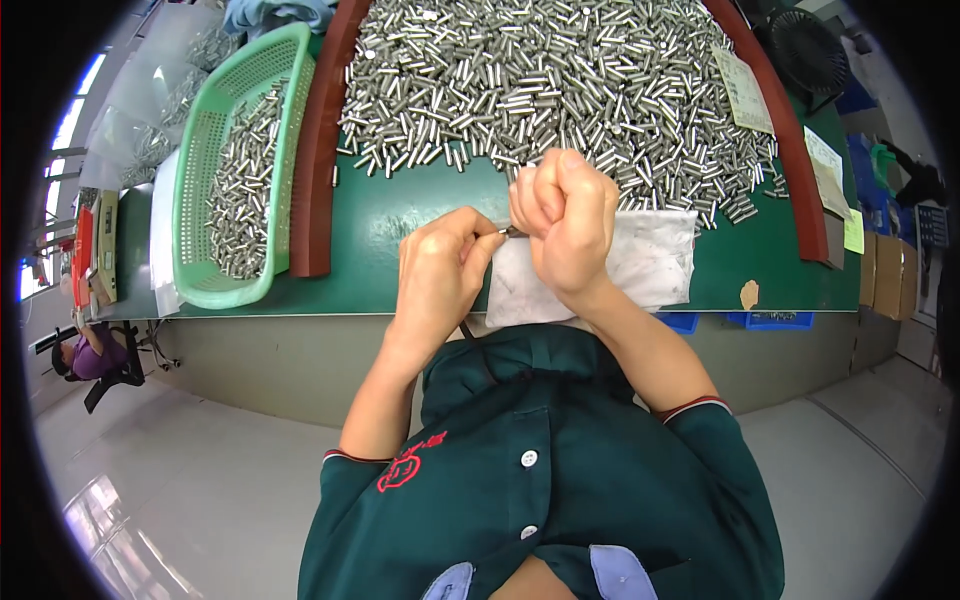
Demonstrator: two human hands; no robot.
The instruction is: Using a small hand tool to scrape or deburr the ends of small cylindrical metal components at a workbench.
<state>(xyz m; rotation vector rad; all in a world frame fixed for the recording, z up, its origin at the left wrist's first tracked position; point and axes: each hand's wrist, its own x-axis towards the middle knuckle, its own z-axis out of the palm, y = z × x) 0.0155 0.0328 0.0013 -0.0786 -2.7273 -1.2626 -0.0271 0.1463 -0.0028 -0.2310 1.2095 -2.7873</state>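
My left hand (440,265) is closed, its thumb and forefinger pinched together over the near part of the table. At those fingertips a small metal pin (512,231) shows, bridging toward my other hand and mostly covered. My right hand (568,220) is curled into a fist just to the right, and what lies inside it is hidden. Beneath the right hand a whitish, stained cloth (650,258) lies by the table's front edge. A broad heap of short, shiny metal pins (540,90) spreads on the green table beyond both hands.
Dark red rails (317,190) (790,160) border the heap. On the left stands a green plastic basket (190,220) holding more pins, near clear bags (150,110) and a scale (105,240). A fan (805,55) sits at far right; a person (95,352) sits at far left.
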